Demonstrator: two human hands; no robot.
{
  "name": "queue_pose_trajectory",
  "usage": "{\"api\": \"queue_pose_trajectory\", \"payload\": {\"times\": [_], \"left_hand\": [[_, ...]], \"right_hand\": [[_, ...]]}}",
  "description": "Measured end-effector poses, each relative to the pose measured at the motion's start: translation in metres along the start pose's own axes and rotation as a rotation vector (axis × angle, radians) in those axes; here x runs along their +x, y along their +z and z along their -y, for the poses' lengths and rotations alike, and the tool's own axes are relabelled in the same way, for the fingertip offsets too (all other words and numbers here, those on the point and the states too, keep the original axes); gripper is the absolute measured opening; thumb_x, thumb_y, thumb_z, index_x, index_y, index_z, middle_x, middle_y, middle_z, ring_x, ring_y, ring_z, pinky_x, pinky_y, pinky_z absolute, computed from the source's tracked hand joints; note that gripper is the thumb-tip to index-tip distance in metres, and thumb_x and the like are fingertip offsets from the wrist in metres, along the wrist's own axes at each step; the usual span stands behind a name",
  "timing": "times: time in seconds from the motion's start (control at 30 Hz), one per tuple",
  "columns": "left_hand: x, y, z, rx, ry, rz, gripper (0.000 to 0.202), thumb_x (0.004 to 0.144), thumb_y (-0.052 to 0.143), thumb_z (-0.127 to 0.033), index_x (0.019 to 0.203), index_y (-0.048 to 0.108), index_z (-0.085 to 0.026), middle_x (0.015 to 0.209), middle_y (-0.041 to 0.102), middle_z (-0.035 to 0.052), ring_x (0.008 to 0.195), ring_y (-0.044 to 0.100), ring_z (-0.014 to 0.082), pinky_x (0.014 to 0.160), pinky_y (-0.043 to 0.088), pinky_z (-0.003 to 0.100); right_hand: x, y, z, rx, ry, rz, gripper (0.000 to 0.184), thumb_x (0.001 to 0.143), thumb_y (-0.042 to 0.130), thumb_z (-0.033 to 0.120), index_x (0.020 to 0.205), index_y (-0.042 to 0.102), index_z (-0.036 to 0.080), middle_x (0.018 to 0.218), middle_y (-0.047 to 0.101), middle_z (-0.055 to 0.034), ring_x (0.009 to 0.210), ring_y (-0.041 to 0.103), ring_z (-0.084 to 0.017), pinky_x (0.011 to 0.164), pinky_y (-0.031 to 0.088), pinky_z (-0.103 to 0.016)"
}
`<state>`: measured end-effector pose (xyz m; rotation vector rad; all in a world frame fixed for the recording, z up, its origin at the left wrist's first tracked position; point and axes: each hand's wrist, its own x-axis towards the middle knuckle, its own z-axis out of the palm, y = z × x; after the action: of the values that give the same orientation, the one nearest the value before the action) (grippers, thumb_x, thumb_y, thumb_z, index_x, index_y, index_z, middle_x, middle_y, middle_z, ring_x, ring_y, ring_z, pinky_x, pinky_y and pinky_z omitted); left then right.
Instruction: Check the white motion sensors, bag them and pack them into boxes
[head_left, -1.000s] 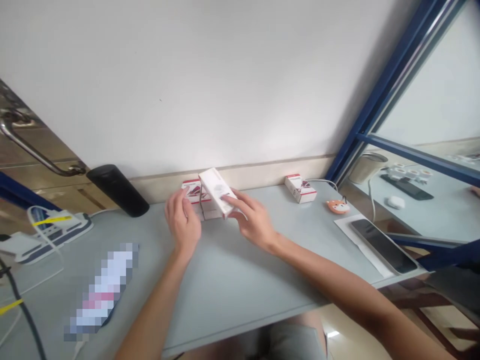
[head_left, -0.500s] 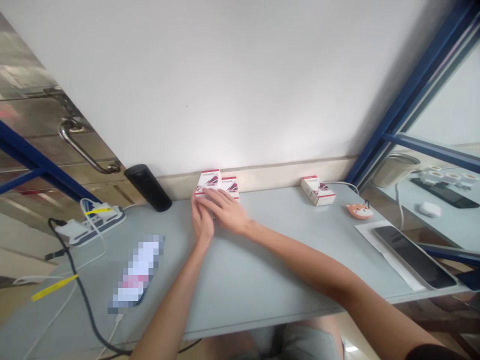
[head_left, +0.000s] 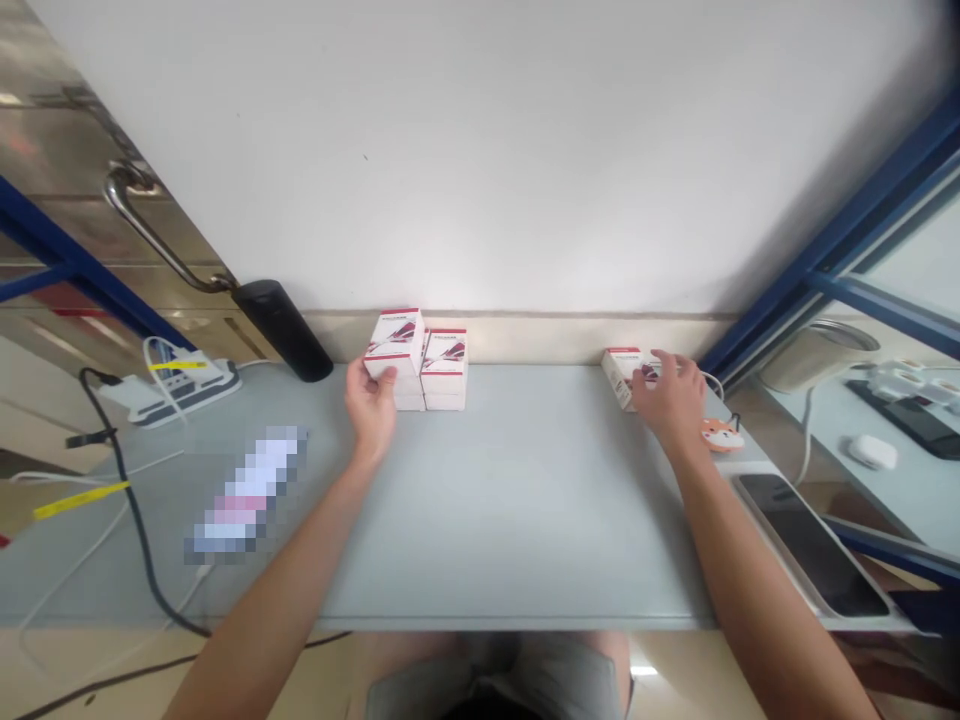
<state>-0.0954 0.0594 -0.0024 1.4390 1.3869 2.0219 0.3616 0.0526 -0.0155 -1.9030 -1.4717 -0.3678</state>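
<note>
A white box with red trim point(head_left: 394, 342) sits on top of a stack of similar boxes point(head_left: 444, 385) at the back of the pale grey table point(head_left: 517, 500). My left hand point(head_left: 370, 403) grips that top box at its front lower corner. Far to the right, a single matching box point(head_left: 619, 378) stands near the wall. My right hand point(head_left: 670, 393) is over its right end, fingers apart and fingertips touching it. The box's right end is partly hidden by those fingers.
A black cylinder point(head_left: 281, 330) stands left of the stack, beyond it a power strip point(head_left: 172, 385) with cables. A pixelated object point(head_left: 247, 490) lies on the table. An orange fox-faced figure point(head_left: 722, 435) and a phone point(head_left: 806, 545) are on the right, by a blue window frame point(head_left: 832, 240).
My hands have separated. The right hand has moved rightward from the stack to the single box, and the left stays on the top box. The view has turned level.
</note>
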Motion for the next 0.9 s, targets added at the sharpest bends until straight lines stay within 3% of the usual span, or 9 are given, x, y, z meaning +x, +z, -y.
{"api": "queue_pose_trajectory", "payload": {"times": [0.23,0.37,0.47,0.57,0.63,0.7,0.73,0.8,0.9], "left_hand": [[0.003,-0.002,-0.005,0.033,-0.002,0.043,0.063,0.087,0.072,-0.064,0.128,0.058,-0.019,0.134,0.07,0.0176,0.128,0.067,0.0303,0.114,0.05,0.047],[0.004,-0.004,-0.006,0.038,-0.02,0.077,0.065,0.087,0.074,-0.063,0.131,0.055,-0.019,0.135,0.069,0.0186,0.126,0.068,0.0304,0.111,0.053,0.048],[0.003,-0.003,-0.007,0.055,-0.022,0.092,0.065,0.088,0.073,-0.062,0.133,0.054,-0.018,0.136,0.068,0.0192,0.126,0.068,0.0306,0.111,0.053,0.048],[-0.002,-0.001,-0.011,0.085,-0.019,0.093,0.063,0.09,0.071,-0.058,0.136,0.053,-0.018,0.14,0.064,0.0192,0.13,0.064,0.0309,0.115,0.049,0.05],[-0.009,0.001,-0.015,0.144,0.047,-0.016,0.061,0.092,0.07,-0.051,0.14,0.05,-0.019,0.149,0.055,0.019,0.14,0.054,0.0316,0.123,0.039,0.052],[-0.02,0.004,-0.02,0.209,0.18,-0.163,0.06,0.091,0.072,-0.043,0.141,0.048,-0.019,0.153,0.047,0.0192,0.148,0.042,0.0331,0.128,0.028,0.055],[-0.027,0.007,-0.023,0.198,0.222,-0.145,0.055,0.091,0.072,-0.041,0.137,0.051,-0.019,0.149,0.048,0.0191,0.148,0.041,0.0337,0.128,0.026,0.057],[-0.041,0.014,-0.031,0.085,0.18,0.137,0.04,0.093,0.069,-0.042,0.124,0.057,-0.02,0.135,0.057,0.0167,0.142,0.046,0.0327,0.125,0.029,0.058],[-0.064,0.031,-0.04,0.01,0.077,0.45,0.036,0.095,0.068,-0.046,0.12,0.064,-0.022,0.113,0.07,0.0117,0.11,0.069,0.0265,0.102,0.055,0.047]], "right_hand": [[0.0,0.001,-0.001,-0.013,0.026,0.183,0.07,0.09,0.062,0.061,0.144,0.056,0.019,0.132,0.063,-0.0211,0.122,0.058,-0.038,0.104,0.043,-0.051],[-0.003,0.0,0.011,0.088,-0.011,0.212,0.061,0.089,0.062,0.05,0.142,0.059,0.02,0.128,0.065,-0.0193,0.112,0.062,-0.035,0.096,0.047,-0.047],[-0.007,-0.002,0.03,0.328,0.045,0.23,0.063,0.083,0.068,0.046,0.14,0.061,0.021,0.121,0.069,-0.0151,0.105,0.064,-0.031,0.095,0.049,-0.045],[-0.014,-0.005,0.053,0.79,0.283,0.342,0.068,0.076,0.075,0.052,0.136,0.062,0.022,0.124,0.069,-0.0122,0.102,0.066,-0.027,0.089,0.052,-0.04],[-0.02,-0.007,0.067,1.036,0.433,0.426,0.066,0.078,0.073,0.058,0.132,0.063,0.022,0.123,0.071,-0.0111,0.1,0.067,-0.026,0.083,0.053,-0.037],[-0.026,-0.01,0.08,1.158,0.482,0.498,0.06,0.084,0.064,0.062,0.128,0.064,0.021,0.118,0.072,-0.01,0.099,0.068,-0.026,0.078,0.054,-0.035],[-0.03,-0.013,0.087,1.192,0.481,0.532,0.058,0.087,0.058,0.063,0.126,0.064,0.02,0.116,0.073,-0.0094,0.098,0.069,-0.026,0.077,0.055,-0.035],[-0.038,-0.02,0.1,1.272,0.476,0.607,0.055,0.09,0.053,0.063,0.123,0.066,0.021,0.114,0.074,-0.0086,0.098,0.07,-0.027,0.074,0.057,-0.036],[-0.053,-0.031,0.119,1.424,0.461,0.768,0.053,0.092,0.055,0.064,0.123,0.065,0.022,0.116,0.074,-0.0075,0.1,0.07,-0.027,0.075,0.057,-0.035]]}}
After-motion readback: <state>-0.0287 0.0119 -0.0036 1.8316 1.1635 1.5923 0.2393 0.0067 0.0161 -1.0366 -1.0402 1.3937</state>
